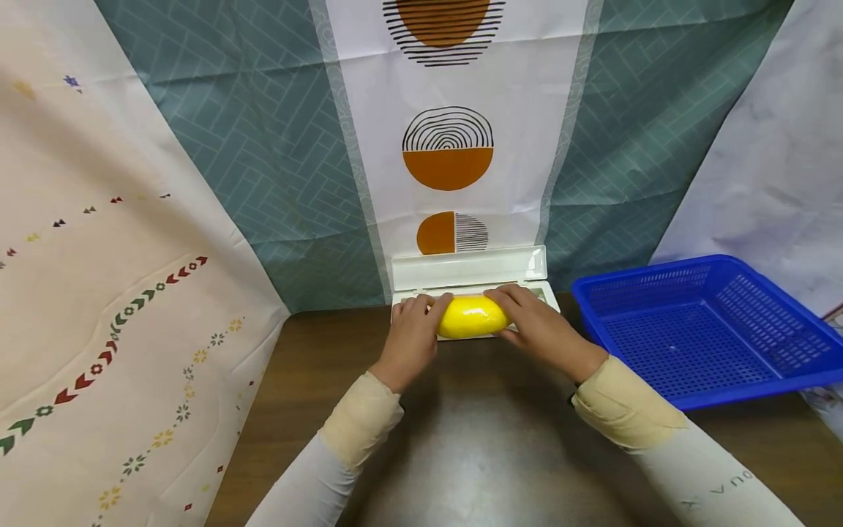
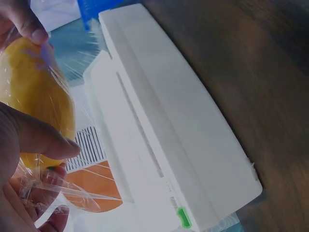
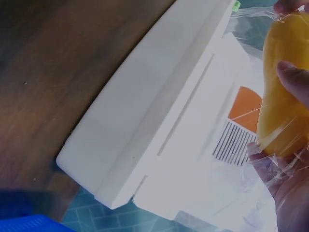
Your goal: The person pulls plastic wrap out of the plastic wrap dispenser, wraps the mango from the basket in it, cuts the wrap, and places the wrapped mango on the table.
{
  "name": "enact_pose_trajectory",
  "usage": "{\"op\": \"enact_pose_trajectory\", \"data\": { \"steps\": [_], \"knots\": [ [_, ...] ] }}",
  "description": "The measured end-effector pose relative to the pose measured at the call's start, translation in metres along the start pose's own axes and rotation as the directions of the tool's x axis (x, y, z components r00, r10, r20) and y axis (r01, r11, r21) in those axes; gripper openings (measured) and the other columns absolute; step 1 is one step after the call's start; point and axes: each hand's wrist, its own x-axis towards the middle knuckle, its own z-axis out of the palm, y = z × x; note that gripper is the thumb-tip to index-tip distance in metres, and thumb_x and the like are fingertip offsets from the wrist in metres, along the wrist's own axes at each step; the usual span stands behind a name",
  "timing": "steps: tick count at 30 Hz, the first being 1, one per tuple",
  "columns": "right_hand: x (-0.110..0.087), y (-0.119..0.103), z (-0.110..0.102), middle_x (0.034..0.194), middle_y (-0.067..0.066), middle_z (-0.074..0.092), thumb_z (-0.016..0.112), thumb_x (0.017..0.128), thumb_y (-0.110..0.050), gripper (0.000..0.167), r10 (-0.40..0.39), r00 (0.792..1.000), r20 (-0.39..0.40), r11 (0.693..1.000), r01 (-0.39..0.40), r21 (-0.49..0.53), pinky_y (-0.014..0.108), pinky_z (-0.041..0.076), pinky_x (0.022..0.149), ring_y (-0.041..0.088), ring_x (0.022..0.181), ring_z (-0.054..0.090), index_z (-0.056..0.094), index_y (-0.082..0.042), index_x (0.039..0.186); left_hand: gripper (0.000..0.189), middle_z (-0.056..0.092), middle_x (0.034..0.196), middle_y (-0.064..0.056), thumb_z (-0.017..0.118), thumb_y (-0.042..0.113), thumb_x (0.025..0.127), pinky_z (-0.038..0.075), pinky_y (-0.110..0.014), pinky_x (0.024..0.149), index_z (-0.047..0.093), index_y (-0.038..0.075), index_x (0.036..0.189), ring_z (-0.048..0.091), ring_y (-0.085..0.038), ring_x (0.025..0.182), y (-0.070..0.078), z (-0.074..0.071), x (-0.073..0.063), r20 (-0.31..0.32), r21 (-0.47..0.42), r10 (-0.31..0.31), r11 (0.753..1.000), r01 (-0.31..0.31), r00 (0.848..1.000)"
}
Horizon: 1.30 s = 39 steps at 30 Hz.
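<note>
A smooth yellow mango [image 1: 473, 316], wrapped in clear cling film [image 2: 87, 191], is held between the two hands. My left hand [image 1: 410, 333] grips its left end, thumb along the top and fingers curled into gathered film beneath. At the other end my right hand [image 1: 541, 326] grips it, with film bunched under the fingers in the right wrist view. Just behind the fruit stands a long white cling film dispenser [image 1: 469, 269], its lid raised. A small green piece [image 2: 183, 217] shows at one end of the dispenser, and wrinkled film stretches near it.
A blue plastic basket [image 1: 658, 399] with a perforated base sits on the right of the dark wooden table [image 1: 487, 454]. Behind the dispenser hangs a patterned teal and white cloth [image 1: 263, 146]. Pale printed cloth [image 1: 132, 256] covers the left side.
</note>
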Motion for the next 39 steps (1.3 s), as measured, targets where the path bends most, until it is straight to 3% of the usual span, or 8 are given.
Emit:
{"op": "enact_pose_trajectory", "data": {
  "steps": [7, 16, 23, 39],
  "knots": [
    [0.006, 0.000, -0.004, 0.133, 0.017, 0.057, 0.087, 0.086, -0.013, 0.066, 0.039, 0.999, 0.004, 0.999, -0.039, 0.021, 0.052, 0.050, 0.103, 0.035, 0.118, 0.059, 0.054, -0.004, 0.143, 0.064, 0.062, 0.112, -0.010, 0.070, -0.009, 0.087, 0.043, -0.049, 0.092, 0.056, 0.019, 0.143, 0.059, -0.031, 0.101, 0.000, -0.002, 0.008, -0.009, -0.007, -0.035, 0.999, 0.035, 0.999],
    [0.016, 0.002, -0.009, 0.133, 0.019, 0.057, 0.087, 0.085, -0.011, 0.067, 0.043, 0.999, -0.005, 0.998, -0.043, 0.037, 0.052, 0.051, 0.102, 0.036, 0.118, 0.059, 0.053, -0.001, 0.143, 0.067, 0.063, 0.111, -0.013, 0.066, -0.015, 0.082, 0.044, -0.049, 0.085, 0.058, 0.018, 0.139, 0.058, -0.034, 0.094, -0.001, -0.005, 0.019, -0.075, -0.030, -0.050, 0.998, 0.048, 0.996],
    [0.022, 0.003, -0.014, 0.135, 0.019, 0.055, 0.086, 0.086, -0.011, 0.067, 0.066, 0.998, 0.001, 0.997, -0.066, 0.046, 0.053, 0.051, 0.103, 0.037, 0.120, 0.057, 0.053, -0.003, 0.143, 0.066, 0.061, 0.114, -0.012, 0.069, -0.013, 0.084, 0.045, -0.049, 0.086, 0.058, 0.019, 0.140, 0.057, -0.034, 0.097, 0.000, -0.010, 0.025, -0.050, -0.028, -0.077, 0.997, 0.076, 0.996],
    [0.029, 0.004, -0.028, 0.134, 0.020, 0.055, 0.086, 0.085, -0.008, 0.067, 0.005, 1.000, -0.026, 0.999, -0.003, 0.050, 0.053, 0.050, 0.103, 0.037, 0.119, 0.056, 0.052, -0.002, 0.143, 0.062, 0.061, 0.110, -0.012, 0.063, -0.012, 0.088, 0.043, -0.046, 0.083, 0.057, 0.020, 0.141, 0.055, -0.034, 0.092, 0.000, -0.027, 0.032, -0.072, -0.029, -0.028, 0.999, 0.026, 0.997]
  ]
}}
